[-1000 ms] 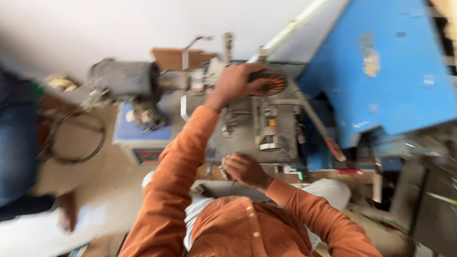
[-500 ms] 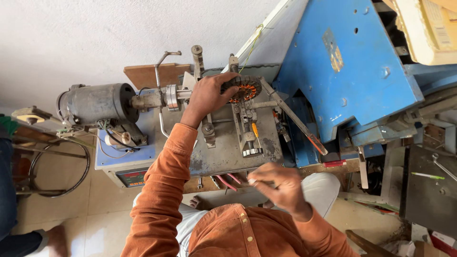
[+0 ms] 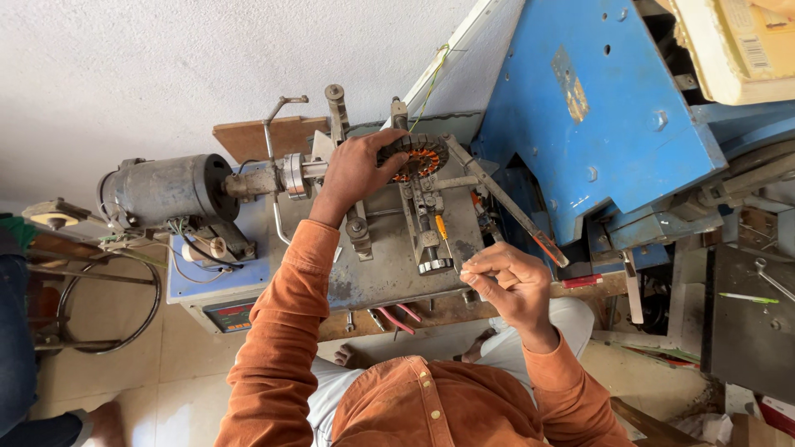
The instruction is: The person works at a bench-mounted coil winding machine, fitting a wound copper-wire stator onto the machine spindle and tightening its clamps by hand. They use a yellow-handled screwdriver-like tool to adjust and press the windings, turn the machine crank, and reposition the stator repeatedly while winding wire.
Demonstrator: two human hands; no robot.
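L hand (image 3: 354,170) grips round stator (image 3: 418,157) (copper-wound); R hand (image 3: 507,280) pinches wire.

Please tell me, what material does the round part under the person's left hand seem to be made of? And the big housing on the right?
The round part looks like dark metal teeth wound with copper wire, judging by its orange-brown shine; the left hand covers part of it. The big housing seems to be painted steel: flat blue plates with bolts and chipped, worn patches.
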